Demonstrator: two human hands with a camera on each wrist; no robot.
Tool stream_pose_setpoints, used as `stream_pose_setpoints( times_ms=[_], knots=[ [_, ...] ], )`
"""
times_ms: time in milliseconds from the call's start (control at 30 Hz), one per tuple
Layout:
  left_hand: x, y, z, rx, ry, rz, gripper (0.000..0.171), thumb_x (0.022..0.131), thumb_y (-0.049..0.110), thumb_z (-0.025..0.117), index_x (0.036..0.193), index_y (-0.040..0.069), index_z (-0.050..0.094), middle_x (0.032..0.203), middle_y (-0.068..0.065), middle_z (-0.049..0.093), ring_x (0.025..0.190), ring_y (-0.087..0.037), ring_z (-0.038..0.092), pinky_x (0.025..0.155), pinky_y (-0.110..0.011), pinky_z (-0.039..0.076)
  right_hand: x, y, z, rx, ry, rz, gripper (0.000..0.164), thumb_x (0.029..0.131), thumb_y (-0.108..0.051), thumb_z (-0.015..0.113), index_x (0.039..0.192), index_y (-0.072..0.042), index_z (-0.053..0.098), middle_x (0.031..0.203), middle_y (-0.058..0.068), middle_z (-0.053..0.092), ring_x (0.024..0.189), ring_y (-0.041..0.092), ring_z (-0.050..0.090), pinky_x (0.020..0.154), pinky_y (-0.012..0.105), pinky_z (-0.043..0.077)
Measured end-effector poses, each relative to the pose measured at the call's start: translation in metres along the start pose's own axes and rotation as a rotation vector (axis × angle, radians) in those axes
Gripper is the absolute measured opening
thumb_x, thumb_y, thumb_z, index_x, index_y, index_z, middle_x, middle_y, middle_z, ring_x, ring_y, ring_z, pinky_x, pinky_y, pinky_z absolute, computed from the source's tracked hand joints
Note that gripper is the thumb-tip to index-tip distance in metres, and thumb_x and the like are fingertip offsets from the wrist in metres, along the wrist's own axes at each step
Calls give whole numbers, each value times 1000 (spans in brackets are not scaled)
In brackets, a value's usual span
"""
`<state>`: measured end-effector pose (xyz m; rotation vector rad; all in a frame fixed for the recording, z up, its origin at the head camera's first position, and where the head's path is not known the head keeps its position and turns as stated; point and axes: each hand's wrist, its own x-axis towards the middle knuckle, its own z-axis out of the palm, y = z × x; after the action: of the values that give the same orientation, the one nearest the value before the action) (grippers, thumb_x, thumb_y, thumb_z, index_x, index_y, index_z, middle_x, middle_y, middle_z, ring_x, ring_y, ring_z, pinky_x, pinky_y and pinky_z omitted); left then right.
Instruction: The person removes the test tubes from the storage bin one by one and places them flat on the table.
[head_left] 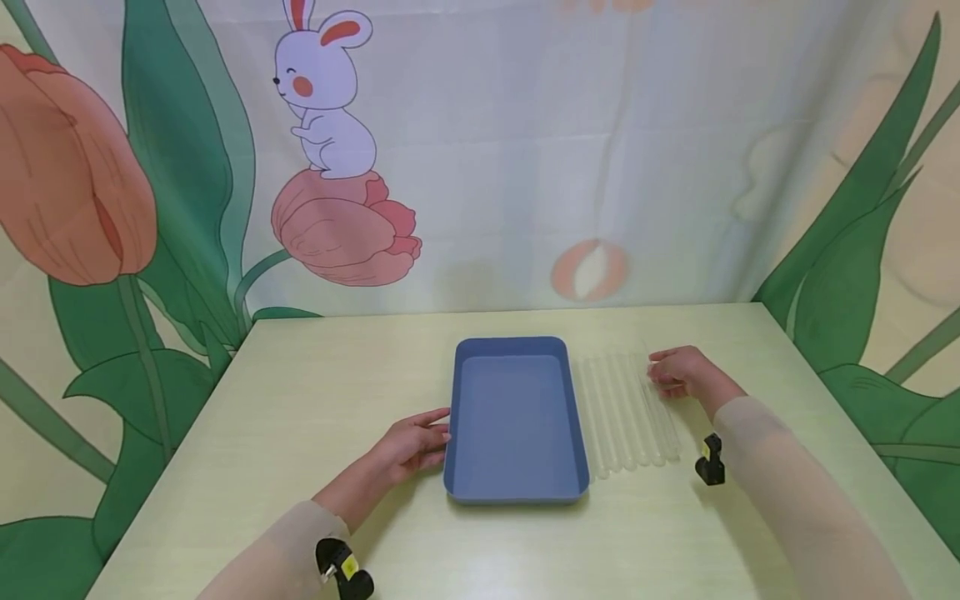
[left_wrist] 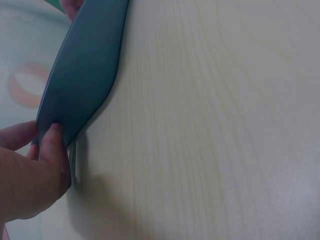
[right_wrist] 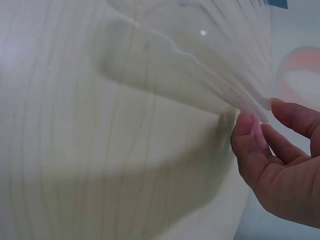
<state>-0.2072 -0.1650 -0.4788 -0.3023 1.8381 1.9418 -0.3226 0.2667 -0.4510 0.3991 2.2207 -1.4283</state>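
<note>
A blue rectangular tray (head_left: 517, 429) lies flat on the table. My left hand (head_left: 411, 444) rests against its left side, fingers relaxed and fingertips at the outer wall. The left wrist view shows those fingertips on the tray's side wall (left_wrist: 82, 70). Right beside the tray lies a clear ribbed plastic tray (head_left: 622, 412) with long parallel channels rounded at the near ends. My right hand (head_left: 678, 372) is at its far right edge. In the right wrist view, thumb and fingers pinch the thin rim of the clear tray (right_wrist: 220, 75), which casts a shadow on the table.
The pale wood-grain table (head_left: 330, 383) reaches back to a printed cloth (head_left: 510, 167) with tulips and a rabbit. Small black devices (head_left: 710, 460) are strapped to both wrists over the light sleeves.
</note>
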Motion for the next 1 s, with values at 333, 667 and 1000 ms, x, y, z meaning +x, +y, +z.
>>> stream_pose_setpoints(
  times_ms=[333,667,1000],
  knots=[
    [1,-1,0,2,-9,5,56,100,-3,54,154,-1,42,153,-30,48,97,-9,70,82,-23,61,5,5,6,22,28,30,58,101,-1,55,154,7,35,77,-9,57,68,4,53,66,21,56],
    [1,1,0,0,5,2,56,100,-3,55,154,0,43,153,-29,49,93,-7,70,79,-21,61,6,4,12,16,67,36,55,101,0,55,153,7,38,84,-3,56,72,7,52,65,21,53],
    [1,0,0,0,3,6,55,100,-4,54,154,-2,42,152,-29,50,92,-7,70,78,-21,60,5,5,13,25,71,25,57,100,0,57,153,7,37,92,1,53,78,9,50,65,19,52]
  ],
)
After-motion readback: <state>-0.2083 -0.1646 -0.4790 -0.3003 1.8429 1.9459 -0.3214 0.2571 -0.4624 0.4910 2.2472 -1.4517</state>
